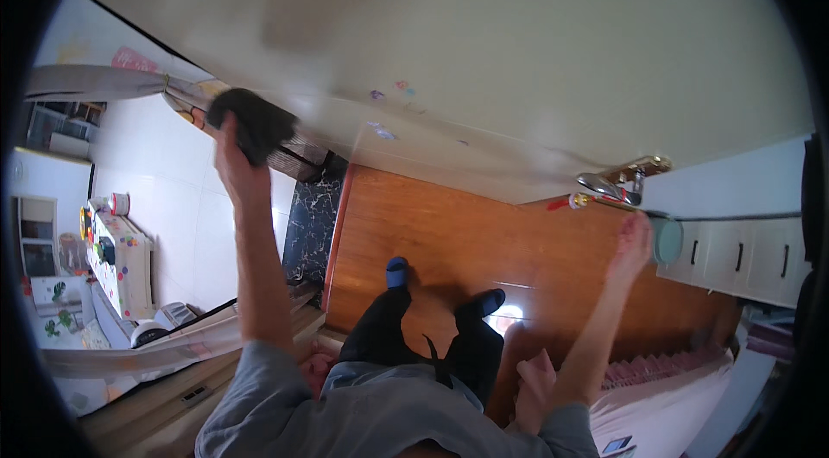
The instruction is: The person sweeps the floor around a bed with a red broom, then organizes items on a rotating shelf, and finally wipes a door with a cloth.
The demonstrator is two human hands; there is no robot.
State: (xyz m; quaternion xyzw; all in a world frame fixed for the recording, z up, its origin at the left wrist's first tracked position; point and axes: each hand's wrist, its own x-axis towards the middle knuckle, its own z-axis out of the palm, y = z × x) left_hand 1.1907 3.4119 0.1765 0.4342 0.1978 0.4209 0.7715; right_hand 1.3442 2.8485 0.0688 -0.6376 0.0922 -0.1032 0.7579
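My left hand (243, 163) is raised and grips a dark cloth (259, 124) near the left edge of a pale door (492, 56). Whether the cloth touches the door is unclear. Small coloured sticker remnants (383, 132) mark the door's surface. At its right side sits a metal lever handle (605, 187) on a gold-toned plate, with a red and gold ornament (576, 201) hanging from it. My right hand (631, 241) is just below the handle. Its fingers are blurred, so their grip cannot be made out.
Below is a wood-look floor (447, 218) with a dark marbled threshold (314, 218). Curtains (97, 82) hang by the left opening, beyond which stands a spotted table (123, 264). White drawers (732, 257) stand right, above a pink-covered bed (647, 400).
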